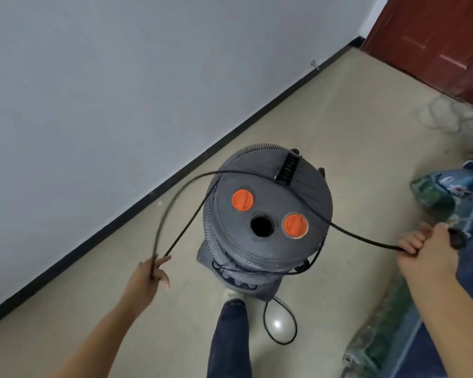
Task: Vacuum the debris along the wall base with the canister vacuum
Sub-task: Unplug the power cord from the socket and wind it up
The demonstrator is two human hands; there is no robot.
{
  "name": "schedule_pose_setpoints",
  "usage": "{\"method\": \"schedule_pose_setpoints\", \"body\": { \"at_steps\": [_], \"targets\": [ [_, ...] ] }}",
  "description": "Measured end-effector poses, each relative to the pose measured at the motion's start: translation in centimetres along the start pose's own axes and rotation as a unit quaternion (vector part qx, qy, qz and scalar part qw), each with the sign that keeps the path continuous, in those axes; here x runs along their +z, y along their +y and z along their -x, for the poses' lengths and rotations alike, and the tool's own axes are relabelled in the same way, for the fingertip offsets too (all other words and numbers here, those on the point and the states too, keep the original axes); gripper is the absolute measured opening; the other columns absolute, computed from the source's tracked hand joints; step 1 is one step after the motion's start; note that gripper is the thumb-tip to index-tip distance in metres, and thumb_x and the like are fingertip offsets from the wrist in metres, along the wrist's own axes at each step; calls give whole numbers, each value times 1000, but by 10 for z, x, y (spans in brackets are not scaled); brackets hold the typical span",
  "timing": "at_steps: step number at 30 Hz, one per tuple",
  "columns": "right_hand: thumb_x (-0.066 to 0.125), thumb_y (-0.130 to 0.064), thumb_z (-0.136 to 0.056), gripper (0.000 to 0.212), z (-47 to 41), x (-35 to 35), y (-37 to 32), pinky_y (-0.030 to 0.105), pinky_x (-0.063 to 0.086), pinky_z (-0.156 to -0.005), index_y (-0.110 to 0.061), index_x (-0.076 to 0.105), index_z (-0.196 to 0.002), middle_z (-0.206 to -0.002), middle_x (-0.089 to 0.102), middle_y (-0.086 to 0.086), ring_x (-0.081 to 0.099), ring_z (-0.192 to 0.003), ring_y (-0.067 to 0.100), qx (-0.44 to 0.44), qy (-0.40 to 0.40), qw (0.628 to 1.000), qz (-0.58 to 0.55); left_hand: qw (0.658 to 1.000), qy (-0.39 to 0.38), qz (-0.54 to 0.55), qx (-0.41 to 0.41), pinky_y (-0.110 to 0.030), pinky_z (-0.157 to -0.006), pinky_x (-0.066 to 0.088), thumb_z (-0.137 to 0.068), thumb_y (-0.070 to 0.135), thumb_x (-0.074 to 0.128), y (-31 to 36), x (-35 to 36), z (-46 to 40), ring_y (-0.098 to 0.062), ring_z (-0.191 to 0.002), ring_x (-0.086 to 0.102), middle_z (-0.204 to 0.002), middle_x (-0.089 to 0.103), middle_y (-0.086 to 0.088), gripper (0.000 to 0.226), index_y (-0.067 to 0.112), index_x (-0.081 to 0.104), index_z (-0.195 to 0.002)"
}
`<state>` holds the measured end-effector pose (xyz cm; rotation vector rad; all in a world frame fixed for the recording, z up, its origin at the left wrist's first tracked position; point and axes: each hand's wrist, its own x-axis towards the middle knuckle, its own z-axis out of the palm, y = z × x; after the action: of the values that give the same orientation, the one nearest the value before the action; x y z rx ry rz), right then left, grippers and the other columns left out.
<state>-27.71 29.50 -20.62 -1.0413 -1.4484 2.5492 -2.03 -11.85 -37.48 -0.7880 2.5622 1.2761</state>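
A grey canister vacuum [273,241] stands upright on the beige floor, its lid showing two orange caps [242,200] and a dark round port. A ribbed grey hose [216,214] is wrapped around its body. The black power cord [191,181] loops over the lid between my hands. My left hand [152,271] pinches a doubled length of cord left of the canister. My right hand [423,252] is closed on the cord near its black plug [458,237], right of the canister. The black wall base [175,170] runs diagonally behind the vacuum.
A grey-white wall fills the left. A dark red door [434,36] stands at the far right corner. A small metal stop [314,64] sticks out at the wall base. Patterned blue-green bedding [448,192] lies at the right. My leg and shoe [230,323] are below the canister.
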Motion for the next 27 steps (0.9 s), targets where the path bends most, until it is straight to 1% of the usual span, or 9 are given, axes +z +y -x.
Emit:
{"method": "schedule_pose_setpoints", "body": {
  "at_steps": [2, 5, 7, 9, 11, 16, 18, 21, 27],
  "targets": [
    [37, -34, -102, 34, -12, -35, -7, 17, 17, -32, -21, 38, -71, -42, 27, -10, 23, -33, 4, 17, 33, 999, 22, 970, -24, -227, 84, -43, -114, 20, -65, -14, 69, -9, 19, 17, -27, -139, 35, -134, 58, -3, 40, 26, 67, -62],
    [40, -34, -100, 33, -28, -75, -20, 18, 17, -30, -23, 38, -69, -40, 28, -9, 22, -31, 4, 0, 67, 996, 67, 922, -108, -364, 72, -41, -114, 6, -26, 5, 90, -5, 41, 44, -32, -141, 28, -133, 57, -14, 45, 27, 68, -59],
    [56, -39, -89, 31, -29, -94, -35, 17, 21, -29, -25, 38, -69, -43, 32, -8, 25, -31, 3, -37, 72, 992, 100, 904, -124, -403, 70, -33, -113, -12, -54, 11, 84, 20, 61, 58, -29, -147, 2, -148, 36, -19, 40, 15, 74, -92],
    [58, -42, -81, 23, -24, -104, -53, 13, 36, -34, -30, 41, -72, -59, 41, -8, 38, -39, -1, -85, 76, 981, 154, 920, -90, -367, 101, -27, -110, -21, -98, 18, 40, 49, 94, 60, -27, -143, -12, -158, 9, -18, 39, 7, 53, -133],
    [48, -44, -83, 13, -20, -94, -70, 10, 41, -38, -35, 43, -76, -70, 43, -10, 45, -45, -4, -148, 101, 960, 213, 920, -78, -374, 84, -29, -117, -2, -105, 25, 12, 88, 125, 53, -29, -146, 5, -155, 23, -20, 53, 2, 49, -135],
    [39, -6, -92, 23, -53, -33, -89, 18, 31, -48, -25, 41, -79, -70, 45, -5, 42, -44, -2, -246, 39, 916, 314, 879, -201, -402, 159, -40, -105, 34, -101, 12, 33, 224, 181, 18, -34, -125, 48, -133, 51, -14, 34, 6, 47, -132],
    [37, -3, -95, 24, -65, -9, -84, 18, 39, -59, -23, 49, -93, -79, 55, -5, 54, -57, -4, -248, -40, 869, 425, 871, -248, -388, 172, -40, -87, 46, -99, 5, 38, 272, 199, 7, -33, -111, 57, -127, 53, -15, 31, 4, 43, -130],
    [42, -15, -102, 23, -76, 23, -65, 23, 43, -68, -28, 49, -120, -82, 64, -7, 59, -70, 2, -232, -166, 755, 591, 880, -266, -358, 166, -40, -89, 47, -99, 2, 35, 320, 220, -7, -34, -113, 58, -125, 56, -18, 38, 0, 32, -137],
    [54, -30, -97, 23, -85, 72, -1, 17, 39, -60, -19, 70, -108, -76, 64, -7, 54, -67, 8, -211, -298, 561, 743, 851, -186, -403, 279, -37, -90, 47, -89, -2, 52, 345, 215, -71, -30, -116, 52, -127, 51, -18, 57, 1, 29, -141]
  ]
}}
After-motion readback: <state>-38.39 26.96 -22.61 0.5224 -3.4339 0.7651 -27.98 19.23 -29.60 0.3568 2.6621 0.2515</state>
